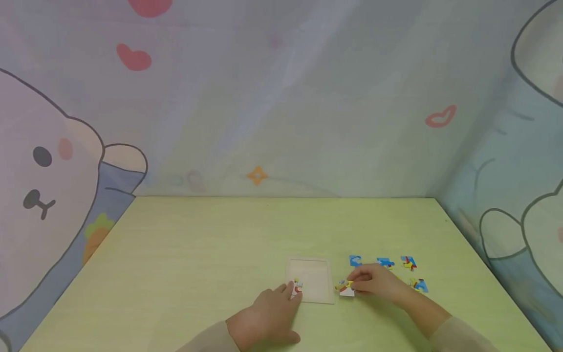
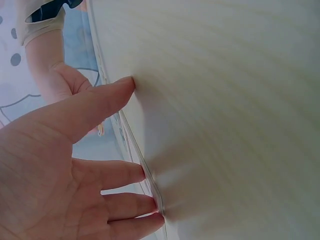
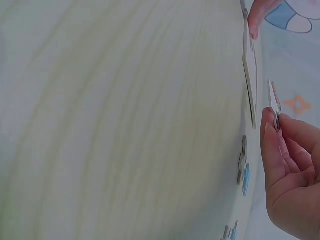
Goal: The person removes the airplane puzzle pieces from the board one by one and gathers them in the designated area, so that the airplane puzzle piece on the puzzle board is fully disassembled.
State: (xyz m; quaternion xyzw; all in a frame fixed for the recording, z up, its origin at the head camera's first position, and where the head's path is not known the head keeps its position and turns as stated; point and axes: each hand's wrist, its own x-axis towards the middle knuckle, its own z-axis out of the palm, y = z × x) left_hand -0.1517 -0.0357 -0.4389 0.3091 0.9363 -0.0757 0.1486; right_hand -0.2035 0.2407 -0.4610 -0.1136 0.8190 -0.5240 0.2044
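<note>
**Piece held just right of the tray**

The right hand [image 1: 378,283] pinches a flat, thin puzzle piece [image 1: 345,288] at lower centre, just right of the pale rectangular tray [image 1: 327,274], its long axis running up the frame; the left hand [image 1: 268,318], fingers straight, rests at the tray's lower-left corner on a placed piece [image 1: 297,286]; four loose blue pieces [image 1: 385,263] lie further right on the smooth yellow-green table [image 1: 198,254].

Loose pieces [image 1: 386,263] crowd right of tray [image 1: 327,296]; left tabletop [image 1: 176,254] seemingly free.

Soft, even, bright light with faint shadows. The head view is slightly hazy. Both wrist views are blurred close up.
</note>
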